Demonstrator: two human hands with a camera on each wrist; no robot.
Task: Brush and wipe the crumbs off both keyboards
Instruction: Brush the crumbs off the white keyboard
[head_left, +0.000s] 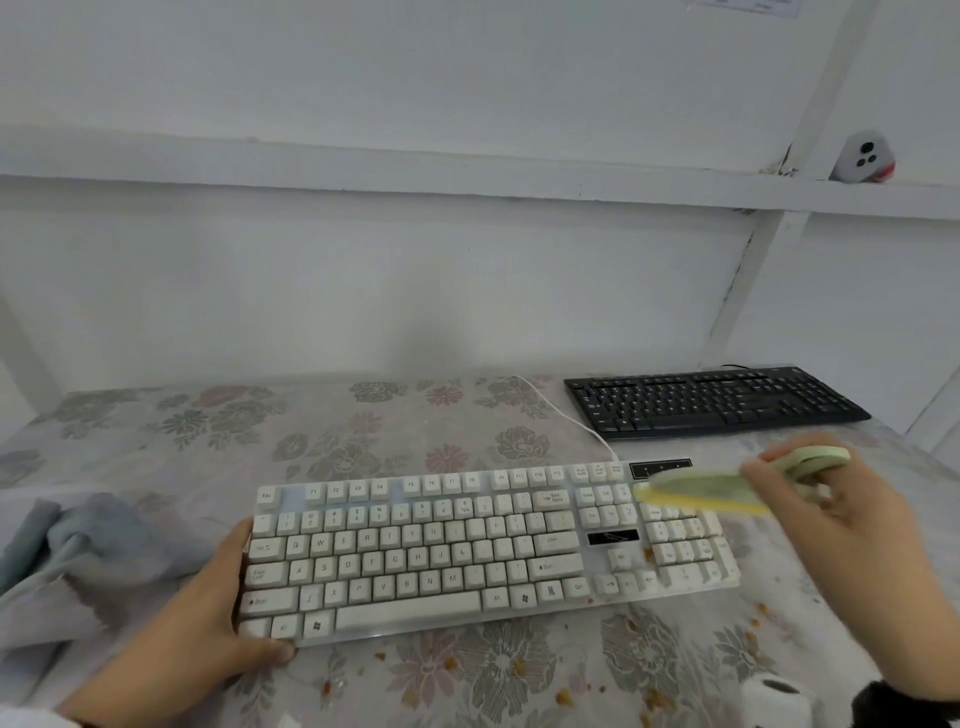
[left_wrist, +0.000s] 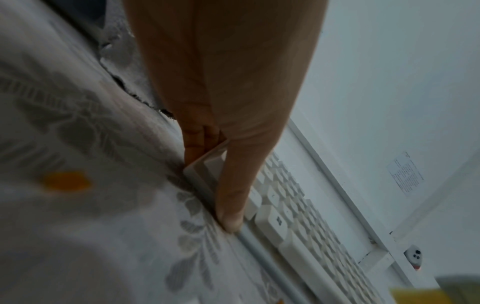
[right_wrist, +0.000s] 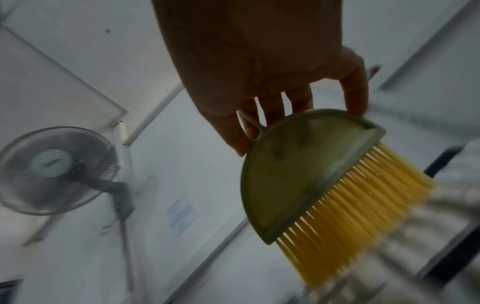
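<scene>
A white keyboard (head_left: 415, 551) lies in the middle of the flowered tablecloth (head_left: 363, 431). My left hand (head_left: 228, 597) grips its left end; the thumb (left_wrist: 231, 195) lies along the front edge and the fingers curl at the corner of the white keyboard (left_wrist: 298, 216). My right hand (head_left: 810, 499) holds a green brush (head_left: 701, 488) with yellow bristles, blurred, over the number pad. In the right wrist view the right hand (right_wrist: 272, 98) pinches the green brush (right_wrist: 306, 174) at its rounded back, bristles touching the blurred keys. A black keyboard (head_left: 711, 402) sits at the back right.
A grey cloth (head_left: 88, 561) lies crumpled left of the white keyboard. Brown crumbs (head_left: 563, 696) are scattered on the tablecloth in front and to the right, some among the right-hand keys. A white round object (head_left: 774, 701) stands at the front right. A white wall rises behind the table.
</scene>
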